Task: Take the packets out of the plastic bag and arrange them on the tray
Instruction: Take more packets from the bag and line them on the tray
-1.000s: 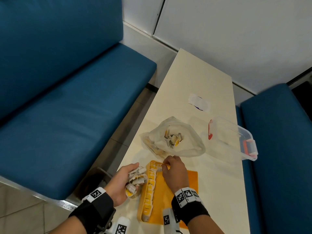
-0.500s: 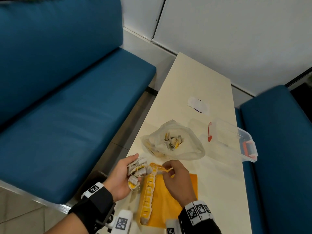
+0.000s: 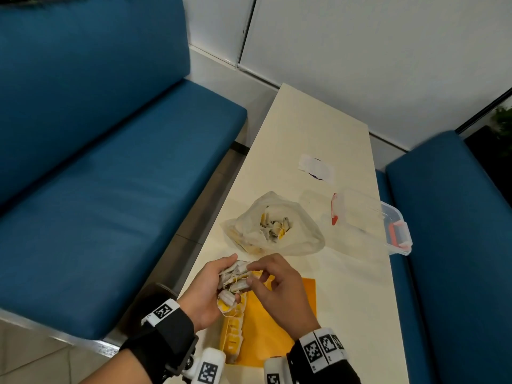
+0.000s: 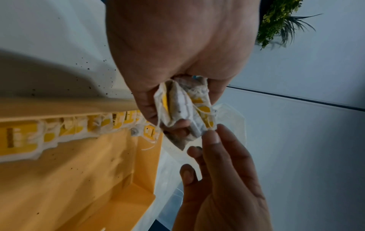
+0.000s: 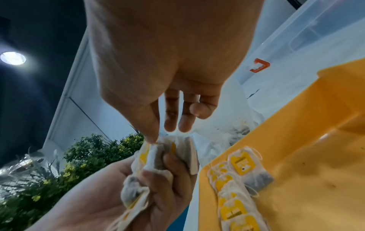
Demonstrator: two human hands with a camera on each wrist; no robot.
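While left hand (image 3: 206, 291) grips packets (image 3: 234, 278) — right hand (image 3: 279, 289) pinches 1.

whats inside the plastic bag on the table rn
The plastic bag lies open on the table, beyond the tray. A small heap of packets shows through its mouth. Anything beneath them or under the crumpled folds is hidden.
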